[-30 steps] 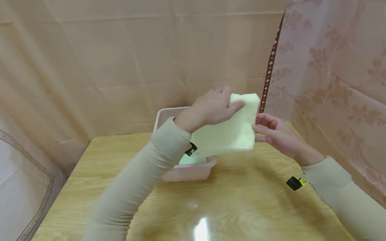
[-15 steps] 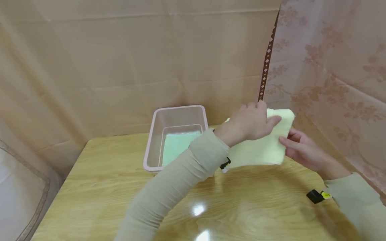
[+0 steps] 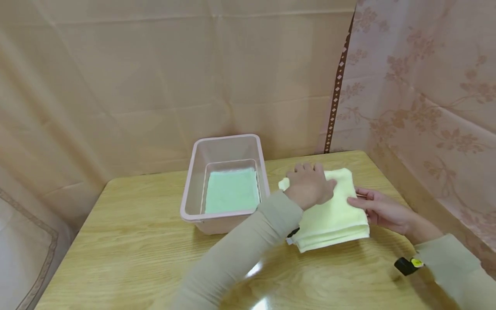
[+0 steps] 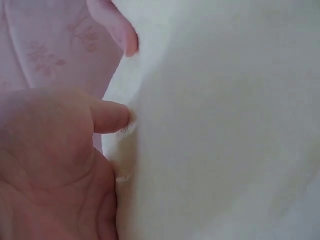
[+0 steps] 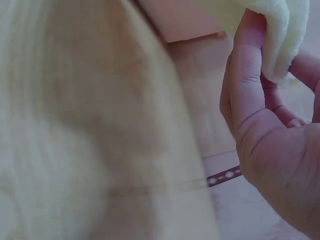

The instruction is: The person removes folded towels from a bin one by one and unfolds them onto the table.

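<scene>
Head view gives us the clearest look at our grip: our left hand lies palm-down on top of the folded yellow towel, fingers close together and gently bent over its far left part, pressing it onto the table. Our right hand sits at the towel's right edge, with the thumb on top and the other fingers beside or under the edge, so we seem to pinch that side. From the right wrist view we see the fingers curled against a thick, fluffy towel corner. From the left wrist view our thumb touches the towel's surface, though whether it is pinching we cannot tell.

The towel lies flat in several layers near the table's far right corner, just right of a pink plastic bin. Inside the bin a green cloth lies flat on the bottom. Beige and flowered drapes hang behind and beside the table.
</scene>
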{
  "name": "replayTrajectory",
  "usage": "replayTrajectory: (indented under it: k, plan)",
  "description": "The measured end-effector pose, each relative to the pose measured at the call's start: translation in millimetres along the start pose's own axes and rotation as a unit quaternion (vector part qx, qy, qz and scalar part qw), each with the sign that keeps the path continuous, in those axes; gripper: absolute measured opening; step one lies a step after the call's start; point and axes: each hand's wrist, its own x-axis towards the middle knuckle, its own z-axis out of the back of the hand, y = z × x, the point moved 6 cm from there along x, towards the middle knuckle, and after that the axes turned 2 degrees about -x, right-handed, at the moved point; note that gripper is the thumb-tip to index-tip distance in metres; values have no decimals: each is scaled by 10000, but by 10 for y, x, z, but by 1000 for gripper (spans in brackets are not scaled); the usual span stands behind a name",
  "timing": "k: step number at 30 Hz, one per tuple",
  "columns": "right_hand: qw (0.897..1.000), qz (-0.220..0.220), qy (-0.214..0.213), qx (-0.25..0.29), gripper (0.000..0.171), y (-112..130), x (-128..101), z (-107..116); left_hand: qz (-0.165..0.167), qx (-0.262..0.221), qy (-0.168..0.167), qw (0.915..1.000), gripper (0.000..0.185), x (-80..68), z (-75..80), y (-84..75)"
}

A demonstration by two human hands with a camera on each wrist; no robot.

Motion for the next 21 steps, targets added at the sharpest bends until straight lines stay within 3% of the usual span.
replayTrajectory:
  k: [5,10,13,21]
  plan:
    - [9984,-403,-351,-187,31,-221,72,49,153,147,71,9997,64,101,-263,-2]
    - [9903,-760,-951,-671,61,-339,116,102,-23,219,15,9998,62,196,-456,-21]
    - [9845,-857,-1209,-937,70,-370,124,149,-147,191,-126,9996,59,249,-549,-25]
    - [9753,-844,-1546,-1335,68,-421,165,255,-85,195,-208,9996,57,340,-691,1]
